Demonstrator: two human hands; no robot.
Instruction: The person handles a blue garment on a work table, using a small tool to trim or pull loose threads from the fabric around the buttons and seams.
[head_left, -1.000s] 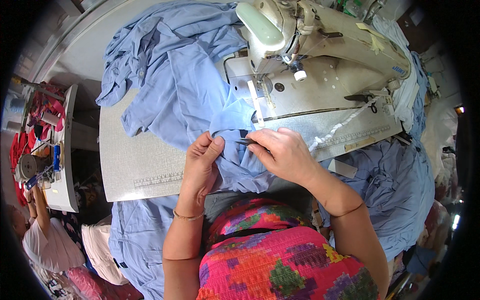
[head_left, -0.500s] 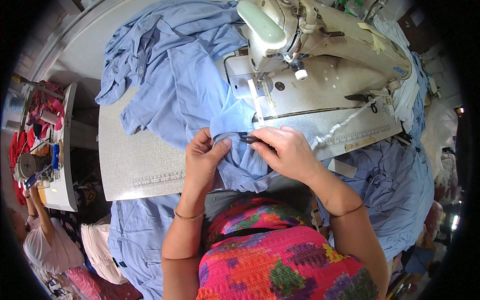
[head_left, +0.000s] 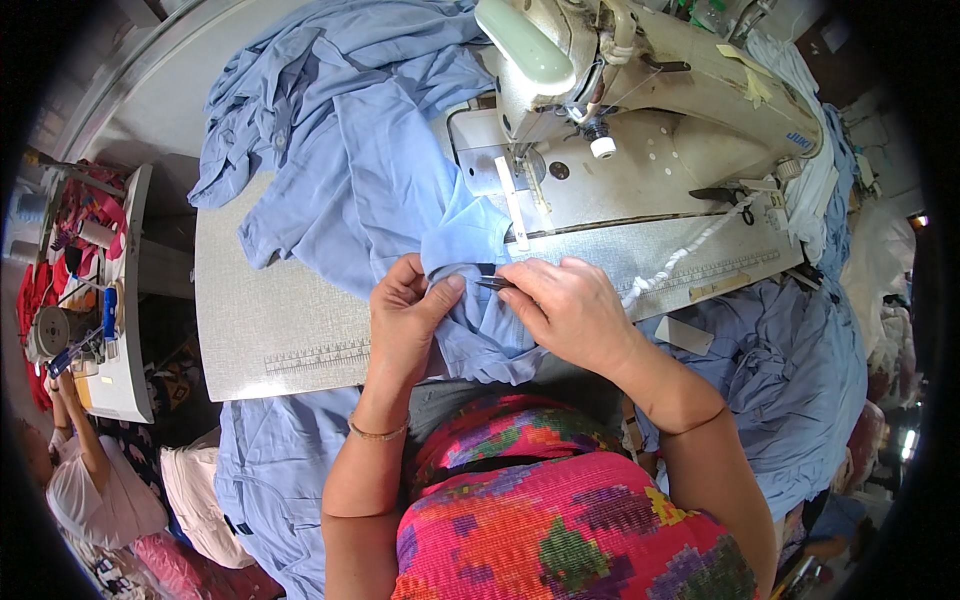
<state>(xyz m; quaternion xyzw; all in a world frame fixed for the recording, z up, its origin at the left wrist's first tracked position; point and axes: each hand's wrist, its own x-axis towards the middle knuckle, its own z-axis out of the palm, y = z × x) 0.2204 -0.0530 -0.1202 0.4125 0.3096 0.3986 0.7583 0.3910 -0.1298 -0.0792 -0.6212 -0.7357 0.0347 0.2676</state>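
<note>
A light blue garment (head_left: 375,190) spreads over the sewing table's left side, and its near end hangs over the front edge. My left hand (head_left: 408,305) pinches a fold of this cloth between thumb and fingers. Close beside it, my right hand (head_left: 572,308) is closed around small dark thread snips (head_left: 492,283). Their pointed tips lie against the fold, by my left thumb; the handles are hidden in my palm. Just beyond my hands stands the sewing machine (head_left: 560,100), with a narrow white strip (head_left: 512,205) in front of its needle area.
Black-handled scissors (head_left: 725,195) and a twisted white cord (head_left: 685,250) lie on the table (head_left: 270,300) at right. More blue garments (head_left: 770,370) hang at the right and below. At far left another person (head_left: 95,490) sits by a shelf (head_left: 130,300) of thread and red cloth.
My right hand has shifted slightly, with its fingers turned a little and the snips at a changed angle. My left hand and the garment stay nearly in place.
</note>
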